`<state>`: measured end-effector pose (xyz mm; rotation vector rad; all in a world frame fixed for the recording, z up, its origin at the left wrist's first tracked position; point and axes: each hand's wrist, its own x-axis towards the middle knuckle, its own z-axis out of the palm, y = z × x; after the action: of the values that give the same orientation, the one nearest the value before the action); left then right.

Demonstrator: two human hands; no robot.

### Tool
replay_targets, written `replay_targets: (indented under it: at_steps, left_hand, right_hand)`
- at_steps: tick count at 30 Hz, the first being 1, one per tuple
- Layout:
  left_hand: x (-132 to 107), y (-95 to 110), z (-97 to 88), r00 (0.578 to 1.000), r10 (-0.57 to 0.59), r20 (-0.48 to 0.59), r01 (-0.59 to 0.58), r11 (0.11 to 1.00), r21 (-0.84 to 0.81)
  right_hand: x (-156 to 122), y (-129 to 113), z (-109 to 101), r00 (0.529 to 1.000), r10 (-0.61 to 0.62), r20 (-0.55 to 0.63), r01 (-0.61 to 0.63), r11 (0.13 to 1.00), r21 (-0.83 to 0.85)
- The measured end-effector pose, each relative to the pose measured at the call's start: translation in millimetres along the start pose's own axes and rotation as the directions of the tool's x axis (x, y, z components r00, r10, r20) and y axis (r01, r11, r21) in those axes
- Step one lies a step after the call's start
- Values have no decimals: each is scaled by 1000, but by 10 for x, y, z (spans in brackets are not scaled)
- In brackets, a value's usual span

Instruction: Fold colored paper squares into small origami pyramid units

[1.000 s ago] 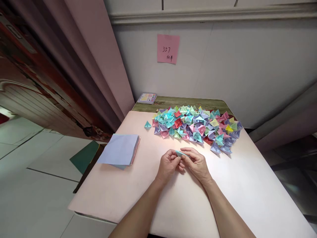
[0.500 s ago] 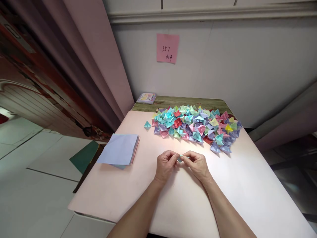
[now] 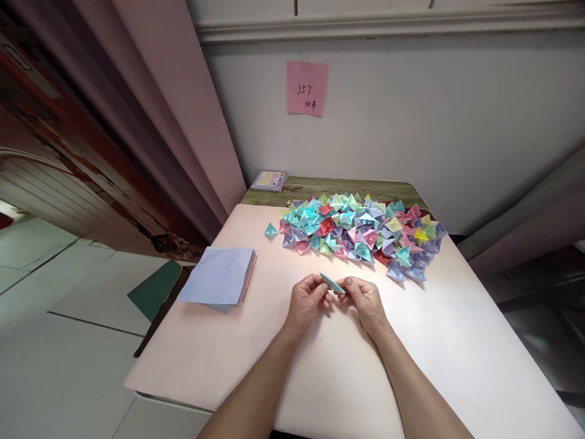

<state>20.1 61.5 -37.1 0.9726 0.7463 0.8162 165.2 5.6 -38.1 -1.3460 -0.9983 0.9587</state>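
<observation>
**Two hands pinch a small teal paper**

A flat stack of pale blue square paper sheets (image 3: 218, 276) lies on the pink table (image 3: 457, 341). The left hand (image 3: 307, 303) and right hand (image 3: 365, 302) both pinch one small folded teal paper piece (image 3: 331, 283), thin and pointed, just above the table. Behind it sits a big pile of colourful folded paper shapes (image 3: 361, 235).

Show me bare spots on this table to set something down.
Bare: between the lilac paper stack and the left hand; pink tabletop right of right hand. Crowded: far end, under the multicoloured heap of folded paper shapes.
</observation>
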Motion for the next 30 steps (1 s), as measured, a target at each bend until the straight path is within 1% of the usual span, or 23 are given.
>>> replay_targets:
  at_steps: [3, 5, 11, 15, 24, 30]
  left_hand:
    - [7, -16, -11, 1000, 21, 6, -21, 1000, 2]
    - [12, -27, -16, 999, 34, 6, -34, 999, 9]
    - [35, -45, -29, 999, 50, -20, -50, 998, 24]
    - [39, -41, -37, 999, 37, -30, -37, 999, 19]
    - [47, -52, -71, 1000, 12, 1, -12, 999, -51]
    - [34, -25, -65, 1000, 1, 26, 0, 999, -50]
  right_hand:
    - [12, 9, -17, 997, 76, 12, -77, 995, 63]
    - [16, 3, -18, 994, 102, 35, -105, 991, 81]
    - [12, -78, -14, 983, 120, 141, -137, 983, 119]
    - [13, -119, -26, 975, 115, 192, -140, 983, 120]
    - [5, -122, -24, 968, 130, 213, -164, 975, 148]
    - [13, -96, -34, 972, 129, 198, -163, 972, 171]
